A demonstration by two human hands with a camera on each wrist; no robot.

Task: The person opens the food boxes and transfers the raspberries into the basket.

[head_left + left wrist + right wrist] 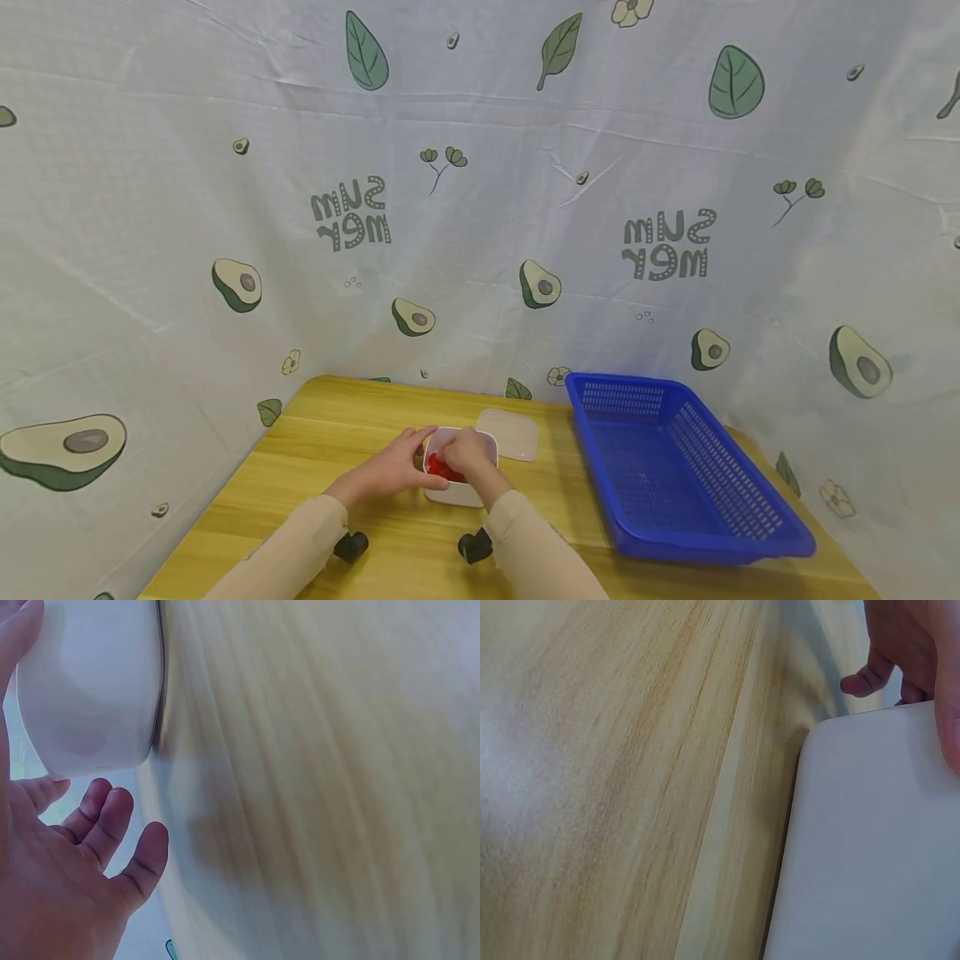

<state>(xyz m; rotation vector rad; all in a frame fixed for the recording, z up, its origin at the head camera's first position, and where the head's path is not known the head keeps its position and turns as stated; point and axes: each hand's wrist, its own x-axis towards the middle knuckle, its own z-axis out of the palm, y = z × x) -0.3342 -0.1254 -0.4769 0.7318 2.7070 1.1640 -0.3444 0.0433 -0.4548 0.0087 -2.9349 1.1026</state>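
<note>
A white, rounded square container (453,495) stands uncovered on the wooden table, with red contents (444,468) inside. My left hand (393,467) holds it at its left side: the thumb lies on the near wall and a fingertip touches the far left corner. The other fingers of that hand hang loosely bent beside the wall (90,690) in the left wrist view. From above, my right hand (467,452) reaches down into the container, its fingertips among the red contents and partly hidden. The right wrist view shows the container's near wall (870,840) and the left hand's fingers (870,679).
A translucent lid (510,433) lies flat just behind and right of the container. To the right stands a large blue plastic basket (600,475) with perforated walls. A printed curtain (480,233) hangs behind the wooden table (352,417).
</note>
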